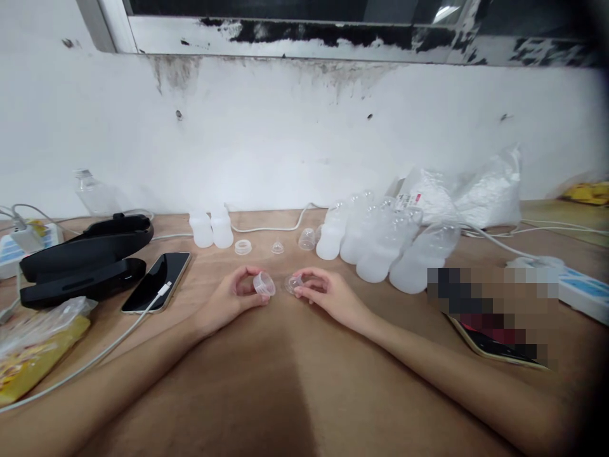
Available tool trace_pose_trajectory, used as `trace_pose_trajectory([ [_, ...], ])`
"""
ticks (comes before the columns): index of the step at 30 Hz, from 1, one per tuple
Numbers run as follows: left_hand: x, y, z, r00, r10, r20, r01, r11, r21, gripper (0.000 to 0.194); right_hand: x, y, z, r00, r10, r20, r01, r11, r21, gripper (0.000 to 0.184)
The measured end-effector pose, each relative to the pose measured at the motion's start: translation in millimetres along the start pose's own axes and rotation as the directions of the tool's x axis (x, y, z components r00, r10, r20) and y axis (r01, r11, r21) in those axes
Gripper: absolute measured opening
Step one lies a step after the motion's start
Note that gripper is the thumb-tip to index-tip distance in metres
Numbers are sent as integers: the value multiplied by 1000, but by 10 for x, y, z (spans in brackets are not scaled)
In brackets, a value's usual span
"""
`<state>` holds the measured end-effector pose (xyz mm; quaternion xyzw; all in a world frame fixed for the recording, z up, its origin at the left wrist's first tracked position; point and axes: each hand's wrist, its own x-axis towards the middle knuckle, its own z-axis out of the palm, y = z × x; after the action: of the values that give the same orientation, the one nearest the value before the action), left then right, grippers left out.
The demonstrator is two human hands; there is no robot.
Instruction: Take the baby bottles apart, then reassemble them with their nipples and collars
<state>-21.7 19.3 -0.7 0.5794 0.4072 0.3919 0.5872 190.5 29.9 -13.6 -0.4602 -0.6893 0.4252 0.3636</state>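
Between its thumb and fingers my left hand (238, 293) grips a clear plastic screw ring (264, 285), tilted with its opening toward the right. A small gap away, my right hand (328, 293) pinches a clear bottle nipple (292, 283) by one side. Beyond the hands lie another clear ring (243, 247), a loose nipple (277, 246) and a clear dome cap (307, 238). Two frosted baby bottles (221, 228) without tops stand behind my left hand. To the right are several bottles (373, 257) with clear domed tops, grouped together.
On the left are a black case (90, 251), a phone (157, 282) with a white cable, a snack bag (45, 343) and a power strip (28, 247). White plastic bags (490, 190) stand by the wall. Another phone (495, 343), partly blurred, lies on the right.
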Motion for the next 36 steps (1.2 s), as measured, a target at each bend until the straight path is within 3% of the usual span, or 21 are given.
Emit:
trace_pose_trajectory([
  [3,2,-29,-3,999,38,16,-38,999,2,37,2,-1,-14,998,-63,-18,61,995,-77,24],
  [5,14,-53,-11,995,91,39,-91,996,-2,34,-9,-54,-31,977,-193,-92,173,966,-191,22],
  [8,36,-81,-25,982,173,75,-172,985,-24,32,-59,-188,-40,856,-494,-150,392,812,-432,20],
  [11,41,-91,-21,981,179,79,-177,984,-25,33,-134,-309,5,733,-678,-47,532,616,-581,26],
  [12,39,-90,-15,981,177,85,-177,984,-14,33,-156,-338,33,731,-683,-7,545,590,-596,27],
  [15,27,-81,19,972,199,123,-206,978,40,33,-200,-394,127,805,-591,55,505,633,-587,26],
  [17,20,-72,44,964,214,158,-229,970,82,33,-204,-401,164,817,-565,115,519,634,-573,26],
  [22,10,-44,77,960,220,170,-243,962,126,30,-171,-314,126,655,-686,317,710,414,-570,30],
  [24,7,-36,79,964,213,162,-235,963,131,30,-164,-279,109,616,-720,321,726,360,-586,29],
  [27,1,-37,78,962,216,166,-239,961,138,29,-184,-264,124,582,-755,301,749,354,-560,25],
  [29,-5,-36,76,952,253,169,-278,950,144,30,-207,-273,150,620,-753,221,721,435,-540,25],
  [31,-15,-25,75,933,318,166,-346,922,175,30,-217,-281,179,742,-669,52,598,624,-503,27],
  [33,-28,0,76,909,378,173,-412,878,246,30,-199,-278,207,874,-477,-97,418,837,-354,32],
  [35,-42,24,83,894,409,181,-447,826,342,28,-159,-261,232,971,-233,-56,225,967,-123,33],
  [36,-48,32,89,890,418,182,-455,799,393,27,-139,-251,243,991,-137,6,137,990,-26,33],
])
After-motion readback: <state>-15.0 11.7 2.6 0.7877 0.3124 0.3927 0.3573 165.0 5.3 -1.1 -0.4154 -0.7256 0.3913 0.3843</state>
